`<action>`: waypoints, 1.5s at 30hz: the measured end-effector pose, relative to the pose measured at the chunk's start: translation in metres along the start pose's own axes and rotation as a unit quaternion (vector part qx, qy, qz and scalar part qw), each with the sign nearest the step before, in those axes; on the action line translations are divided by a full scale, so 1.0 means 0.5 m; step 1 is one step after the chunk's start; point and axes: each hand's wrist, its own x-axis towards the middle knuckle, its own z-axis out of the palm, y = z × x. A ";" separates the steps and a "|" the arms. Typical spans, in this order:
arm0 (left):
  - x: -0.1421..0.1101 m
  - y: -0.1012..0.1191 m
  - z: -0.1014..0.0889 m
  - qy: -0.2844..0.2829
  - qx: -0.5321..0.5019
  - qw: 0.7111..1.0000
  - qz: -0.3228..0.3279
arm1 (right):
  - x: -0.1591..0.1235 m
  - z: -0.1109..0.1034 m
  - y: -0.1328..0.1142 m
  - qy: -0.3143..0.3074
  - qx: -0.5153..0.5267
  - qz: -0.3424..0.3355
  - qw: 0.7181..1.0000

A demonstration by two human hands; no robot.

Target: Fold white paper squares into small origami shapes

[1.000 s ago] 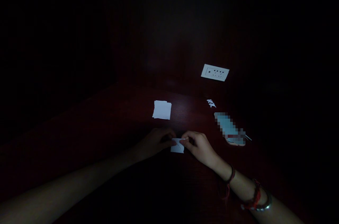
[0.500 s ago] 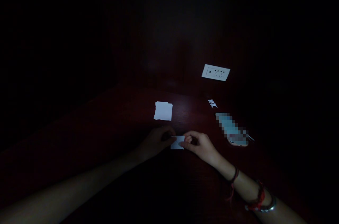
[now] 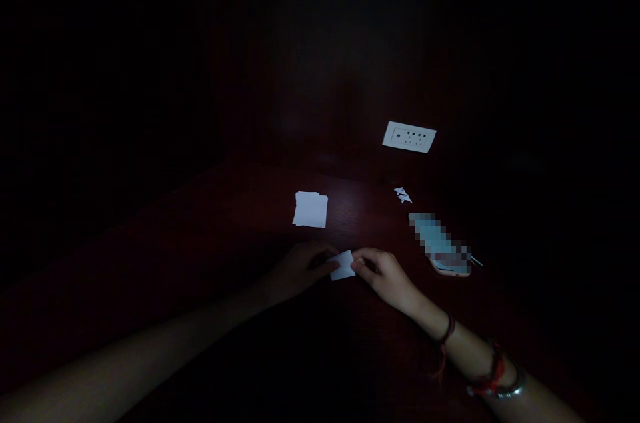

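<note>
A small white piece of paper (image 3: 343,267) is held up between my two hands, slightly tilted. My left hand (image 3: 306,268) pinches its left edge, with the thumb on the near face; this hand lies in deep shadow. My right hand (image 3: 385,276) grips the right edge between thumb and fingers. Beyond the hands, a small stack of white paper squares (image 3: 311,210) lies on the dark reddish table (image 3: 350,206), its edges not quite lined up.
To the right lies a phone (image 3: 440,246), its screen pixelated, with a thin pale stick or cable (image 3: 477,260) beside it. Torn white paper scraps (image 3: 403,195) lie farther back. A white socket plate (image 3: 409,137) is set in the dark panel behind. Darkness hides the surroundings.
The held paper has turned so its right side sits higher, and it has shifted slightly right. My right thumb has moved from its middle toward its right edge.
</note>
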 end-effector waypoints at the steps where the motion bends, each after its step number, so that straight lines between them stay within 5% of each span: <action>1: 0.000 -0.001 0.000 0.000 0.003 1.000 0.000 | 0.000 0.000 0.000 0.003 -0.001 -0.001 1.000; 8: 0.003 0.004 -0.001 0.019 0.044 0.999 -0.021 | 0.005 -0.003 -0.016 0.039 -0.019 -0.022 0.999; 18: 0.005 0.024 -0.001 0.041 0.075 0.995 0.054 | 0.004 -0.009 -0.034 0.088 -0.042 -0.056 0.994; 24: 0.006 0.023 0.000 0.078 0.110 0.989 0.067 | 0.005 -0.008 -0.034 0.085 -0.048 -0.062 0.993; 45: 0.006 0.020 -0.002 0.066 0.093 0.992 0.055 | 0.003 -0.004 -0.023 0.035 -0.035 -0.062 0.997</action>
